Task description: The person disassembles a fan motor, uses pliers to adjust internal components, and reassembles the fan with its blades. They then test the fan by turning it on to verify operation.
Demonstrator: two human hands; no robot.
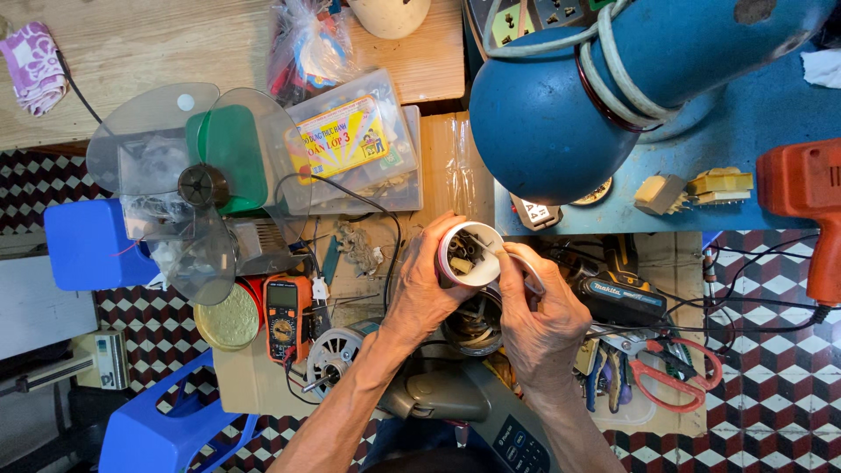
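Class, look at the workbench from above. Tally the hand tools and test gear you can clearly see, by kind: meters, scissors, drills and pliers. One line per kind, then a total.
Multimeter, orange: 1
Scissors, red-handled: 1
Power drill, orange-red: 1
Pliers, with blue and purple handles: 2, though they overlap and are hard to separate
Total: 5

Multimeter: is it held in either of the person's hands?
No. The multimeter lies on the bench, while the left hand grips a white cup and the right hand reaches into it.
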